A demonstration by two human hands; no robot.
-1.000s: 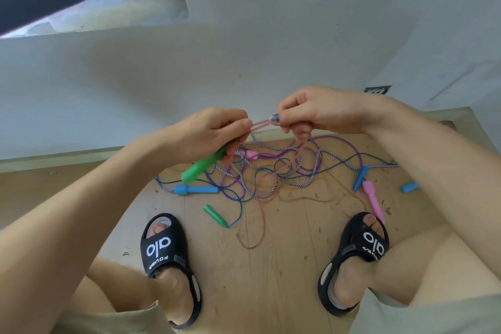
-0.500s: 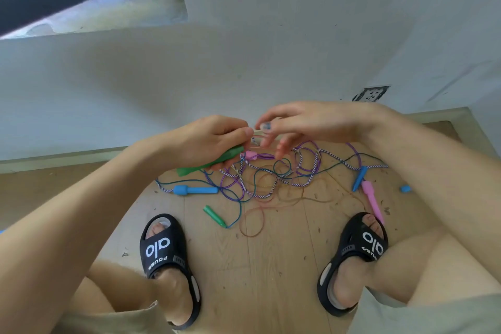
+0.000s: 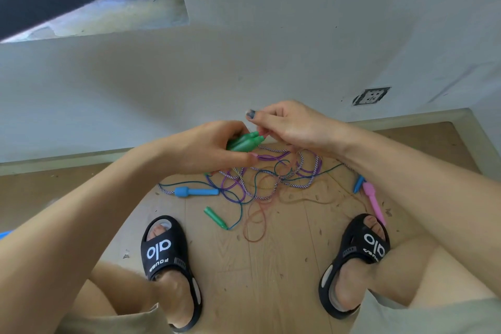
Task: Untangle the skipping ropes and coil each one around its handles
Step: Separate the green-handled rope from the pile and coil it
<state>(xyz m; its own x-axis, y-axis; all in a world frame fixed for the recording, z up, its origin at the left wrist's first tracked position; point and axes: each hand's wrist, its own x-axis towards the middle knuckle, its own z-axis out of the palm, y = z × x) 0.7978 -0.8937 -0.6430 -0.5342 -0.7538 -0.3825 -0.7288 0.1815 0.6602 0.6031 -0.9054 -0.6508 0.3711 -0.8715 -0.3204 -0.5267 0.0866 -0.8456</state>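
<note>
Gripping green handles, left hand beside right hand.

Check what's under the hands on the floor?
Under the hands: a tangle of ropes on the wooden floor, with a blue handle beside it. The right forearm covers the tangle's right edge.

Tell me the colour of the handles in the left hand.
Green handles, clearest in the head view.

We have one view, worn on the head, looking steeply down past both forearms to the floor near our feet, the wall beyond.
</note>
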